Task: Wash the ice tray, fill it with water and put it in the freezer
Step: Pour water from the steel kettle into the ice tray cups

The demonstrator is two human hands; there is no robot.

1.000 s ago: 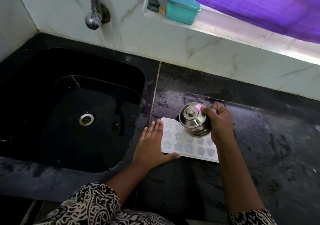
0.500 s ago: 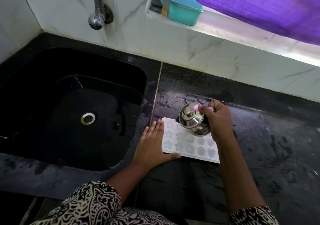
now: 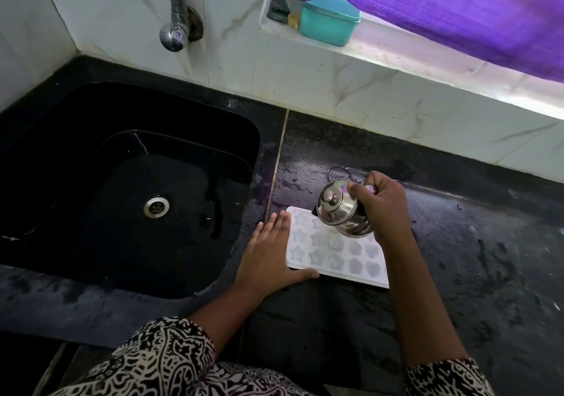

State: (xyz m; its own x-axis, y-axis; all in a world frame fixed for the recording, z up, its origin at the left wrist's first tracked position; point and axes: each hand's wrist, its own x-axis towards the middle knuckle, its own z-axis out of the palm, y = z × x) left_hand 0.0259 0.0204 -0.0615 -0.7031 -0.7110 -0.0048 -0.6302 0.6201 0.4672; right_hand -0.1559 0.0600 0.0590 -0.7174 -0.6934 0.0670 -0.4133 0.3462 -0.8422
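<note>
- The white plastic ice tray with star and rounded moulds [image 3: 334, 250] lies flat on the black stone counter [image 3: 464, 243], close to the counter's left end and just right of the seam beside the deep black sink [image 3: 122, 163]
- The tray's left short edge is near the sink rim, and only the left hand [image 3: 265, 256] lies between them
- To the right of the tray and on the near side the dark counter runs on bare; on the far side a thin wire ring [image 3: 337, 170] lies between the tray and the white marble wall [image 3: 320, 81]
- A curved chrome tap [image 3: 174, 26] sticks out of the wall above the sink's far edge, well apart from the tray
- The tray's long axis runs left to right, the right end angled slightly nearer the person, and the moulds face up
- The left hand rests open on the counter with its fingers [image 3: 276, 223] straight along the tray's left edge, and the thumb runs along the near edge at that corner
- The right hand [image 3: 385, 209] has its fingers curled tight round the handle of a small lidded steel pot [image 3: 337, 212]
- The pot hangs tipped over the tray's far side, lid knob turned towards the left; whether anything is pouring cannot be told
</note>
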